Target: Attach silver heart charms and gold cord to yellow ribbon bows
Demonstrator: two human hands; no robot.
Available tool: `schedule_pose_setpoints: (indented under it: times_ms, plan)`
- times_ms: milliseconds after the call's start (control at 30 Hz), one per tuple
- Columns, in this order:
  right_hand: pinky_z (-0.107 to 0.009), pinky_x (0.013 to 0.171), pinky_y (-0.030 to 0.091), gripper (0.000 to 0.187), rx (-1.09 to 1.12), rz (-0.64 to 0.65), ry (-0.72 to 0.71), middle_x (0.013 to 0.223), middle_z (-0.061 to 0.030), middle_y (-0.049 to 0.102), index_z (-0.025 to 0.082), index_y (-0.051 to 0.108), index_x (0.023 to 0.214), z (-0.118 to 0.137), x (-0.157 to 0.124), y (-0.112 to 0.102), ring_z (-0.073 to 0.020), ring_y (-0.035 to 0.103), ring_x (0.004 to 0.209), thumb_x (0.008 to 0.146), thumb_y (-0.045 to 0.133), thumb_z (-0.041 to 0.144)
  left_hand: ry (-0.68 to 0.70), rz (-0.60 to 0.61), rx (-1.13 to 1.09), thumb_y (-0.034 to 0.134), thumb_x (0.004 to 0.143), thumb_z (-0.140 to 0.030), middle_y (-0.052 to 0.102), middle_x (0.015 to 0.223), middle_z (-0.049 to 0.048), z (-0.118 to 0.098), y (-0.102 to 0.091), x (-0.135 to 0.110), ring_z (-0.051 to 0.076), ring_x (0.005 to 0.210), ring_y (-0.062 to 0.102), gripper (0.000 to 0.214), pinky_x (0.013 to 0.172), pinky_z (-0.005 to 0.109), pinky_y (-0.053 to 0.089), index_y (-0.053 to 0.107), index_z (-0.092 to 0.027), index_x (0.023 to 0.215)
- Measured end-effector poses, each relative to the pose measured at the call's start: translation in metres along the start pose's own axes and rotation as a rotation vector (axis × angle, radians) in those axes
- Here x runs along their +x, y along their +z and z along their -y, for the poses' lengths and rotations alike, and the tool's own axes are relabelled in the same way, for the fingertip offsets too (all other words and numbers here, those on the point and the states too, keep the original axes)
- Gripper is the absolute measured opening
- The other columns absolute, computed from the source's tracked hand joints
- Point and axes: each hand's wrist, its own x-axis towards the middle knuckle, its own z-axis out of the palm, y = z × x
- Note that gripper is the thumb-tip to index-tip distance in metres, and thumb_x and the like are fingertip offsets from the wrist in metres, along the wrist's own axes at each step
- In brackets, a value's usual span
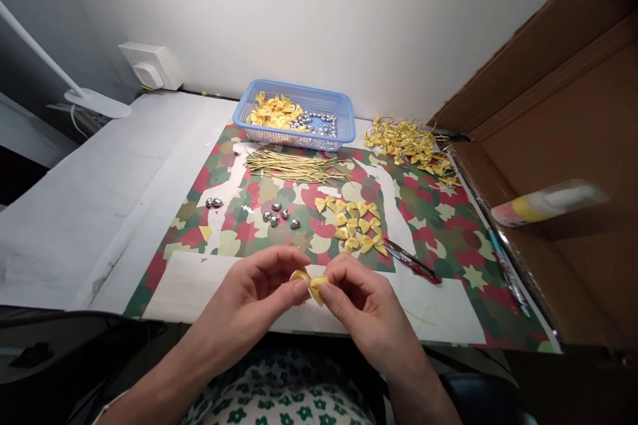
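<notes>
We hold a yellow bow [316, 284] over the white paper [194, 285] on the surface [134, 159], the fingers [287, 255] of our left hand [264, 289] and right hand [367, 309] pinched on opposite ends. Beyond lie silver beads [284, 214], more bows [351, 220] and scissors [413, 261], with a blue basket [294, 135] farther back.

Yellow ribbon bow [315, 285], glossy, was held up over the tabletop [144, 166] near its front edge, roughly midway along. It was gathered narrow at the middle, folds flaring to both sides, pinched left and right so both loops were partly covered. Sat tilted, left loop slightly higher.
</notes>
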Motion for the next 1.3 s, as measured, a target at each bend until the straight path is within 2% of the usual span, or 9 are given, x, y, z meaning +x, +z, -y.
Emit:
schedule_pose_setpoints:
  times_ms: [133,233,333,433,500,633,767,1167,1300]
  plan:
    - [-0.024,0.058,0.045,0.026,0.105,-0.055,0.017,0.083,-0.0005,0.065,0.022,0.078,0.101,-0.012,-0.002,0.001,-0.0086,0.050,0.058,0.106,0.061,0.041,-0.119,0.055,-0.215,0.091,0.086,-0.036,0.077,0.073,0.0002,0.001,0.002,0.003,0.011,0.073,0.069,0.016,0.071,0.017,0.057,0.086,-0.023,0.094]
    - [-0.023,0.058,0.050,0.021,0.174,-0.104,0.025,0.091,-0.0012,0.074,0.027,0.078,0.112,-0.022,-0.008,0.001,-0.0068,0.056,0.054,0.107,0.061,0.039,-0.219,0.049,-0.358,0.094,0.084,-0.033,0.078,0.073,0.0022,0.002,0.002,0.004,0.010,0.070,0.069,0.017,0.069,0.014,0.056,0.088,-0.020,0.092]
    - [-0.021,0.058,0.052,0.016,0.210,-0.156,0.002,0.093,0.0002,0.077,0.032,0.071,0.120,-0.025,-0.012,0.001,-0.0073,0.063,0.056,0.107,0.061,0.037,-0.234,0.063,-0.380,0.092,0.085,-0.030,0.077,0.074,0.0029,0.002,0.002,0.006,0.009,0.070,0.067,0.016,0.069,0.013,0.056,0.088,-0.017,0.094]
    - [-0.020,0.059,0.054,0.008,0.169,-0.170,-0.037,0.079,0.0023,0.074,0.029,0.071,0.107,-0.022,-0.013,0.003,-0.0096,0.067,0.058,0.106,0.064,0.033,-0.213,0.089,-0.368,0.092,0.086,-0.028,0.077,0.077,0.0026,0.003,0.005,0.007,0.009,0.071,0.065,0.017,0.071,0.014,0.056,0.089,-0.017,0.098]
    - [-0.020,0.058,0.053,0.013,0.109,-0.171,-0.062,0.071,0.0030,0.069,0.026,0.072,0.096,-0.020,-0.011,0.004,-0.0103,0.065,0.058,0.105,0.065,0.031,-0.198,0.095,-0.359,0.091,0.086,-0.028,0.077,0.080,0.0029,0.004,0.006,0.008,0.008,0.073,0.064,0.016,0.072,0.014,0.056,0.089,-0.017,0.098]
    - [-0.021,0.064,0.050,0.014,-0.032,-0.228,-0.141,0.084,0.0003,0.067,0.025,0.078,0.089,-0.020,-0.009,0.006,-0.0113,0.062,0.071,0.100,0.070,0.024,-0.198,0.056,-0.374,0.094,0.083,-0.028,0.076,0.080,0.0018,0.006,0.007,0.009,0.008,0.072,0.062,0.015,0.070,0.012,0.054,0.088,-0.017,0.091]
    - [-0.023,0.073,0.049,0.016,-0.139,-0.265,-0.215,0.088,-0.0002,0.065,0.027,0.079,0.092,-0.022,-0.011,0.007,-0.0137,0.063,0.083,0.100,0.068,0.017,-0.224,0.044,-0.386,0.096,0.080,-0.030,0.072,0.074,0.0007,0.007,0.006,0.009,0.007,0.068,0.060,0.018,0.068,0.013,0.054,0.089,-0.017,0.091]
    - [-0.026,0.069,0.048,0.017,-0.180,-0.205,-0.245,0.084,0.0004,0.060,0.027,0.075,0.094,-0.025,-0.012,0.008,-0.0150,0.060,0.078,0.103,0.064,0.018,-0.267,0.072,-0.409,0.096,0.081,-0.026,0.079,0.083,0.0029,0.005,0.011,0.007,0.008,0.072,0.062,0.013,0.070,0.014,0.054,0.090,-0.019,0.090]
    - [-0.026,0.068,0.046,0.016,-0.180,-0.191,-0.229,0.085,0.0006,0.060,0.027,0.075,0.094,-0.026,-0.013,0.007,-0.0145,0.059,0.077,0.104,0.064,0.019,-0.263,0.093,-0.407,0.093,0.084,-0.025,0.081,0.084,0.0029,0.005,0.009,0.006,0.007,0.073,0.062,0.017,0.070,0.013,0.054,0.091,-0.020,0.100]
